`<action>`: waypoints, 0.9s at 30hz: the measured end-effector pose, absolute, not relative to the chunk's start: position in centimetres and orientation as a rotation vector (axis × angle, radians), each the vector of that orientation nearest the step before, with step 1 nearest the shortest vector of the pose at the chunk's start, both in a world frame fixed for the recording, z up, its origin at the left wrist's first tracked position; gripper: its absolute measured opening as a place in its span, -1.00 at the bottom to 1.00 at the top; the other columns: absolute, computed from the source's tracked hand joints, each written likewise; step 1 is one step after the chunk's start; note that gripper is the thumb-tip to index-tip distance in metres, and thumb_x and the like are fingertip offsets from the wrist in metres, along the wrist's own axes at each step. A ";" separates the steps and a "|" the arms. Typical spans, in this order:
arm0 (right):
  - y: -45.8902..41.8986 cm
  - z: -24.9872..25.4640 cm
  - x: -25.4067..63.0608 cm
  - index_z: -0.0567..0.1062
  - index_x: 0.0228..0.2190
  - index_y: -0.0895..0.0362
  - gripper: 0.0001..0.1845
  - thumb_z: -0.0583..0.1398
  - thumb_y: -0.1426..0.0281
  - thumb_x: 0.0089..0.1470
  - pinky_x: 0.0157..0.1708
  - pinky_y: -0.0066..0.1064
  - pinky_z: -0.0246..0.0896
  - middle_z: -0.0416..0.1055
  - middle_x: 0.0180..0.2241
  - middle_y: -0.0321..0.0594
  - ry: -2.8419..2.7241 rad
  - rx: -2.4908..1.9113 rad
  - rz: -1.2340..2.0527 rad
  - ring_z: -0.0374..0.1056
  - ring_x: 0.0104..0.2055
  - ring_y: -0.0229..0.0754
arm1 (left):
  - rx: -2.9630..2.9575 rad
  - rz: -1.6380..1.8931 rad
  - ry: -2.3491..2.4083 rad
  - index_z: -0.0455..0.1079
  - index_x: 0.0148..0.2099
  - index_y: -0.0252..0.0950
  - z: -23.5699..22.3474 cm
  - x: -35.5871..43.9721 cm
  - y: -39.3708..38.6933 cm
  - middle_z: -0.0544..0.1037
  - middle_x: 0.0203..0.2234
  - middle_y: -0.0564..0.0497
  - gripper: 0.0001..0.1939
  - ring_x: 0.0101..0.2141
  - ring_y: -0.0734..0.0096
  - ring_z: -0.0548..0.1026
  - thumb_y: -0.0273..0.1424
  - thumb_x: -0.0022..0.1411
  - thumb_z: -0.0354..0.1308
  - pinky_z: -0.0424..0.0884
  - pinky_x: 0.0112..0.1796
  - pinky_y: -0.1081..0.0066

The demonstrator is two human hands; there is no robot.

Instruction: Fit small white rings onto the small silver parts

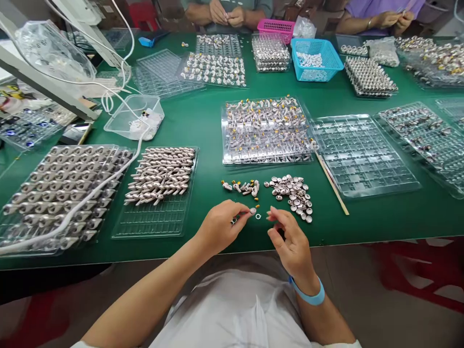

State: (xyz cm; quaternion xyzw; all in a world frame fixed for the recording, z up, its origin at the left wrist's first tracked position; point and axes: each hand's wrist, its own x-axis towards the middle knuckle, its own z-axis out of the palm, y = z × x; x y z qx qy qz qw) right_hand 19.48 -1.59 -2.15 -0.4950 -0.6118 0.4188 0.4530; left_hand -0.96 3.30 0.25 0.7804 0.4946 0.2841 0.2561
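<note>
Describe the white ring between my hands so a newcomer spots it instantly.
On the green tabletop, look between the left hand and the right hand with the light-blue plastic wristband. The small white ring lies there. Unlike the round silvery caps rightward, its centre is open.

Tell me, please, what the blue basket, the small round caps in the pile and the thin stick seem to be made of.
Blue basket: very likely moulded plastic, slightly glossy; regular holes pierce its walls.
Small round caps: probably metal or metal-coated plastic; silvery, with bright highlights.
Thin stick: apparently wood or bamboo, pale tan and matt-looking.
</note>
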 end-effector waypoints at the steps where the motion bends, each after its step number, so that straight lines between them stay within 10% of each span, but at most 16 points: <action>1: -1.5 -2.0 19.5 0.29 0.18 -0.02 -0.52 0.12 0.34 0.24 -0.16 -0.29 0.38 0.32 0.07 -0.06 -1.467 -1.187 1.097 0.36 0.00 -0.09 | 2.100 0.803 1.248 0.48 -0.23 -0.28 0.5 -0.9 2.8 0.59 -0.43 0.01 -0.89 -0.42 0.45 0.50 -0.41 0.30 0.14 0.41 -0.37 0.49; 15: -1.2 -0.5 18.6 0.49 -0.17 0.07 -0.82 0.18 0.47 0.17 -0.32 -0.39 0.42 0.46 -0.26 -0.18 -1.695 -1.150 0.973 0.42 -0.28 -0.22 | 1.971 1.115 1.035 0.47 -0.19 -0.27 0.1 0.3 0.3 0.62 -0.35 -0.08 -0.84 -0.32 0.37 0.54 -0.58 0.24 0.13 0.52 -0.27 0.36; 27: -1.6 -0.8 18.4 0.34 0.01 0.00 -0.55 0.15 0.59 0.11 -0.26 -0.22 0.42 0.41 -0.23 -0.13 -1.954 -1.108 0.572 0.38 -0.22 -0.11 | 1.159 0.939 1.154 0.52 -0.26 -0.30 0.2 0.5 -0.2 0.62 -0.37 -0.04 -0.89 -0.33 0.35 0.60 -0.37 0.16 0.28 0.58 -0.25 0.42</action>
